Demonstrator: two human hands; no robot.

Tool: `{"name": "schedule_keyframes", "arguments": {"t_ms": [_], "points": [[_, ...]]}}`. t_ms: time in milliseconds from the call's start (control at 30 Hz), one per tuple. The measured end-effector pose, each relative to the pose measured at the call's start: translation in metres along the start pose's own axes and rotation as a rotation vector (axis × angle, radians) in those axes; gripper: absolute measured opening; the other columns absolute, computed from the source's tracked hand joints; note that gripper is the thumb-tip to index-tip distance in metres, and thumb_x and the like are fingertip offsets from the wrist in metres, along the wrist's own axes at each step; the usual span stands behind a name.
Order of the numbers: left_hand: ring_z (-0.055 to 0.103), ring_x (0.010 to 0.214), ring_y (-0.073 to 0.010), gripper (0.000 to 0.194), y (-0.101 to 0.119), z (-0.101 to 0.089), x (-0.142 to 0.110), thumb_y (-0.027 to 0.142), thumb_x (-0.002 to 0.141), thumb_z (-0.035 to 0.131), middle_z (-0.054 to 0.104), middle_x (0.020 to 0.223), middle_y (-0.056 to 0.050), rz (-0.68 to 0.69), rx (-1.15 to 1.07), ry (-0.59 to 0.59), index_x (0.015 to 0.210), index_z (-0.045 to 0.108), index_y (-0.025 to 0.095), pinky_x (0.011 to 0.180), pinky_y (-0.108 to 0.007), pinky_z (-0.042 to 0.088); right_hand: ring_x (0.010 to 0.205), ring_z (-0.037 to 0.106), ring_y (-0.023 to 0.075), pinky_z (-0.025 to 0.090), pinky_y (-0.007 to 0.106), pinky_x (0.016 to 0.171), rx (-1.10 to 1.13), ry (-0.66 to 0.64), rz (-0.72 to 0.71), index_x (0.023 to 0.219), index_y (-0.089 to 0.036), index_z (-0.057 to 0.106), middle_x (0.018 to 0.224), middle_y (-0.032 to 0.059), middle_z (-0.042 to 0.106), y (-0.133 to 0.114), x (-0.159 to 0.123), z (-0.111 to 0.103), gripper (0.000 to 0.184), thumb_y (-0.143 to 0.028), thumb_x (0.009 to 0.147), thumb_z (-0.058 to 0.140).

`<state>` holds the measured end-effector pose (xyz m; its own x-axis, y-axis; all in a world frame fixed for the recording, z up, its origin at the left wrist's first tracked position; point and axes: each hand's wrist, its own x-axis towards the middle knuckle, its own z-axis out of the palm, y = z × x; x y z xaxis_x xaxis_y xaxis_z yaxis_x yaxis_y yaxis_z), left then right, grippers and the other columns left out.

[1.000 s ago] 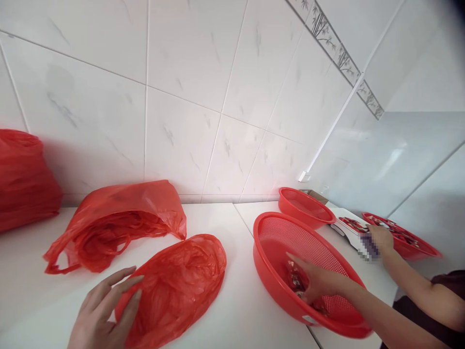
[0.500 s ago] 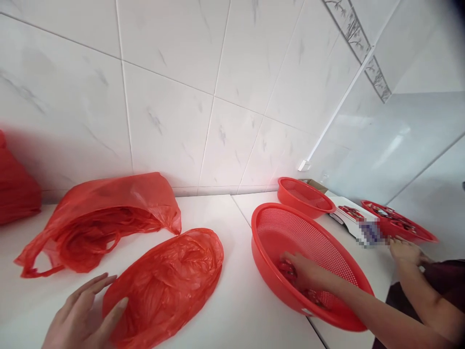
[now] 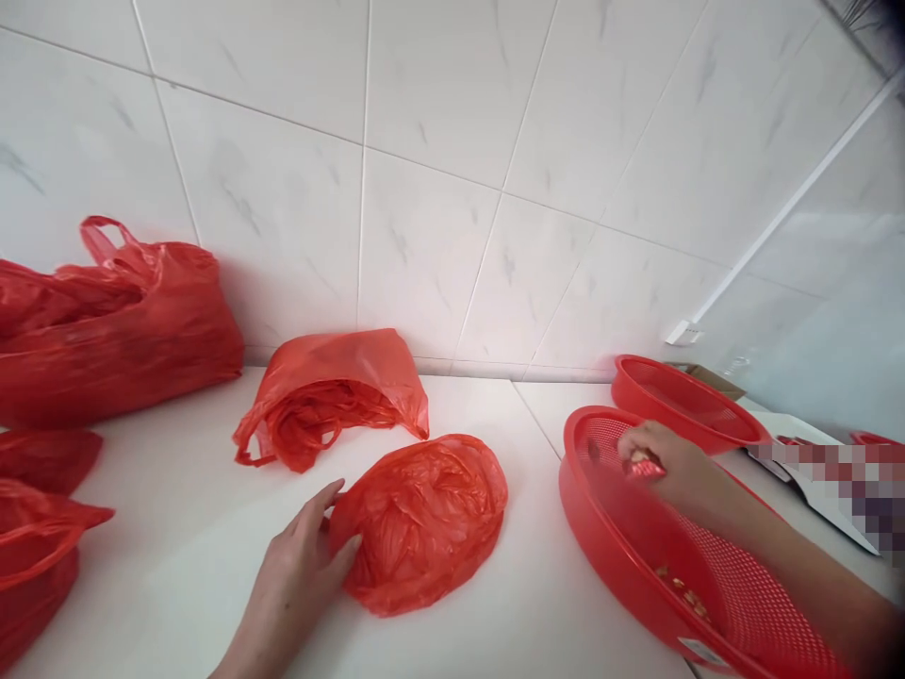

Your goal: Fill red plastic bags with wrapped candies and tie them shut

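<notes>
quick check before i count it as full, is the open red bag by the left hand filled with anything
No, the open red bag shows only crumpled plastic.

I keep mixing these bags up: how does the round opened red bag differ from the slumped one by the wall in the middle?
The opened bag's mouth faces up; the slumped bag's faces the viewer. The opened bag shows creased lining, while the slumped bag holds bunched red plastic. The left hand is at the opened bag's edge, none at the slumped bag. Both are thin red plastic.
</notes>
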<state>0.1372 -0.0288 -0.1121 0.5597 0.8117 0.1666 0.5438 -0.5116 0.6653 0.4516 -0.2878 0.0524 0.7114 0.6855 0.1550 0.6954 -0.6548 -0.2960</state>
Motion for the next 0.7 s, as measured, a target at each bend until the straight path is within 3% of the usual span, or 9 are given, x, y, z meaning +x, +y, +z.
{"name": "schedule_keyframes", "arguments": {"t_ms": [67, 133, 267, 367, 433, 500, 600, 700], "points": [[0.066, 0.078, -0.0192, 0.049, 0.005, -0.003, -0.001, 0.036, 0.082, 0.048, 0.065, 0.106, -0.005, -0.011, -0.034, -0.020, 0.129, 0.041, 0.025, 0.070, -0.034, 0.054, 0.078, 0.055, 0.0181, 0.042, 0.026, 0.065, 0.131, -0.030, -0.138, 0.073, -0.025, 0.054, 0.088, 0.0026, 0.056, -0.037, 0.001, -0.008, 0.017, -0.009, 0.068, 0.049], [0.066, 0.076, -0.0186, 0.048, 0.009, -0.006, -0.002, 0.036, 0.082, 0.048, 0.067, 0.101, -0.004, -0.005, -0.049, -0.037, 0.128, 0.042, 0.025, 0.070, -0.033, 0.054, 0.091, 0.055, 0.0191, 0.043, 0.027, 0.073, 0.229, -0.111, -0.268, 0.074, -0.024, 0.055, 0.094, 0.0016, 0.054, -0.076, 0.000, 0.001, 0.022, -0.005, 0.067, 0.047], [0.066, 0.079, -0.0186, 0.048, 0.009, -0.006, -0.003, 0.036, 0.082, 0.048, 0.068, 0.099, -0.003, -0.005, -0.051, -0.058, 0.128, 0.043, 0.024, 0.071, -0.031, 0.054, 0.076, 0.052, 0.0116, 0.040, 0.022, 0.062, 0.224, -0.445, -0.443, 0.082, -0.023, 0.056, 0.097, 0.0007, 0.047, -0.134, -0.001, 0.064, 0.026, -0.002, 0.069, 0.046], [0.067, 0.084, -0.0201, 0.047, 0.002, -0.003, -0.002, 0.036, 0.081, 0.049, 0.068, 0.098, -0.002, 0.026, -0.039, -0.030, 0.126, 0.046, 0.024, 0.072, -0.031, 0.054, 0.081, 0.054, 0.0132, 0.042, 0.022, 0.063, 0.193, -0.559, -0.491, 0.091, -0.026, 0.061, 0.106, 0.0015, 0.047, -0.150, 0.001, 0.100, 0.027, -0.011, 0.069, 0.057], [0.067, 0.088, -0.0210, 0.044, -0.003, -0.001, -0.001, 0.036, 0.081, 0.050, 0.068, 0.103, -0.003, 0.059, -0.029, -0.020, 0.123, 0.048, 0.025, 0.074, -0.030, 0.054, 0.094, 0.054, 0.0180, 0.043, 0.023, 0.067, 0.195, -0.630, -0.506, 0.111, -0.033, 0.058, 0.120, 0.0021, 0.045, -0.148, 0.003, 0.097, 0.049, -0.020, 0.064, 0.068], [0.067, 0.092, -0.0218, 0.042, -0.007, 0.001, 0.000, 0.036, 0.080, 0.051, 0.067, 0.108, -0.004, 0.079, -0.025, -0.022, 0.121, 0.049, 0.025, 0.076, -0.030, 0.054, 0.103, 0.053, 0.0206, 0.044, 0.025, 0.072, 0.226, -0.592, -0.429, 0.126, -0.039, 0.046, 0.129, 0.0017, 0.043, -0.133, 0.006, 0.074, 0.069, -0.028, 0.063, 0.071], [0.067, 0.092, -0.0227, 0.043, -0.008, 0.003, 0.001, 0.036, 0.080, 0.052, 0.067, 0.110, -0.004, 0.086, -0.017, -0.030, 0.121, 0.049, 0.026, 0.078, -0.032, 0.054, 0.094, 0.056, 0.0187, 0.043, 0.025, 0.070, 0.177, -0.286, -0.100, 0.119, -0.034, 0.051, 0.114, 0.0025, 0.056, -0.087, 0.008, 0.026, 0.044, -0.035, 0.076, 0.059], [0.066, 0.095, -0.0236, 0.044, -0.009, 0.004, 0.003, 0.037, 0.079, 0.053, 0.066, 0.113, -0.005, 0.075, -0.009, -0.043, 0.122, 0.049, 0.027, 0.080, -0.034, 0.053, 0.063, 0.052, 0.0160, 0.034, 0.026, 0.053, -0.060, -0.173, 0.079, 0.075, -0.024, 0.057, 0.072, 0.0013, 0.059, -0.028, 0.003, -0.005, 0.007, -0.031, 0.074, 0.056]]}}
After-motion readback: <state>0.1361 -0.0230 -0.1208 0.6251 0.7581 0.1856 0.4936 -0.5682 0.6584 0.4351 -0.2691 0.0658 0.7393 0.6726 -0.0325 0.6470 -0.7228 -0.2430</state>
